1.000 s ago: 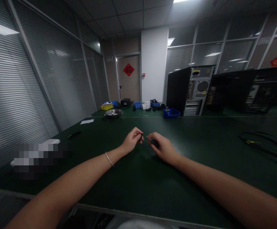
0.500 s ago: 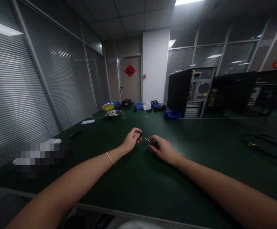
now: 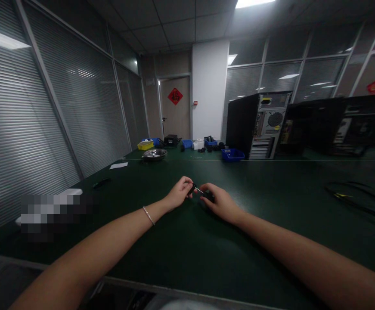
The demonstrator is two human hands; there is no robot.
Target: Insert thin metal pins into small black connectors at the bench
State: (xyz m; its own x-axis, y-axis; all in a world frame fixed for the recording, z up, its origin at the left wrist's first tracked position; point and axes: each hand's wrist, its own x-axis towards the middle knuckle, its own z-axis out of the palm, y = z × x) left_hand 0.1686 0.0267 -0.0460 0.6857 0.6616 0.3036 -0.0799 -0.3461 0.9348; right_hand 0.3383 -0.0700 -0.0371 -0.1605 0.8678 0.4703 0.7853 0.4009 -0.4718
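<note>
Pinching a small, dark, elongated part (image 3: 191, 188) between its fingertips over the dark green worktop (image 3: 187, 254), the left hand (image 3: 177, 193) met the thin-shafted, black-handled tool (image 3: 209, 196) gripped by the curled right hand (image 3: 222, 204), work seemingly under way, finished portions too small to tell.

The left forearm (image 3: 110, 241) and right forearm (image 3: 303, 246) angle inward, the left hand (image 3: 178, 193) pinching with bent fingers (image 3: 185, 179), the right hand (image 3: 222, 203) curled in a grip just beside it.
</note>
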